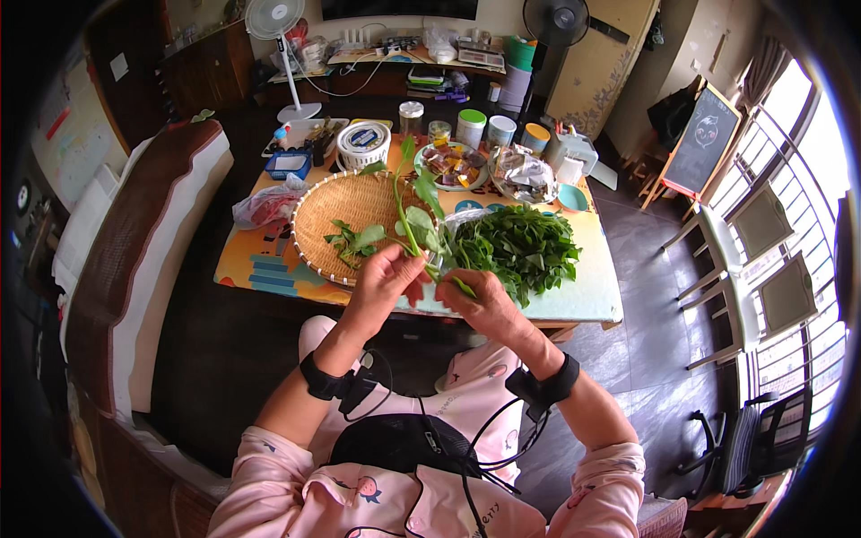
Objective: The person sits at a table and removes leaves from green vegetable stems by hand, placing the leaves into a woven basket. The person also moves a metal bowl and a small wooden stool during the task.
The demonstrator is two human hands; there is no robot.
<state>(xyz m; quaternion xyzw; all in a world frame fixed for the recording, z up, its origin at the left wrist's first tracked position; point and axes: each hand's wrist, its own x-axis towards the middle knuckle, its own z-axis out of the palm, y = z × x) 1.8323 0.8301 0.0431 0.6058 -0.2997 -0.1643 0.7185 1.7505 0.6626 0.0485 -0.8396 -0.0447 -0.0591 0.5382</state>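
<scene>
My left hand (385, 279) pinches the green stem of a leafy vegetable sprig (406, 225), whose leaves rise over the right side of a round woven bamboo basket (323, 208). Close beside it, my right hand (483, 299) is closed around the lower part of the greens, with a bit of leaf showing at the fingers. A few loose leaves (350, 242) lie in the basket. To the right, a big heap of leafy greens (521, 249) rests on the table, partly over a clear plastic bag (469, 216). My fingers hide where the stem ends.
Behind the basket stand a white lidded tub (364, 144), a plate of wrapped snacks (451, 165), several jars and cans such as a green-lidded can (471, 129), and a foil-like bag (525, 173). A plastic bag (269, 202) lies left. A small teal bowl (572, 198) sits right.
</scene>
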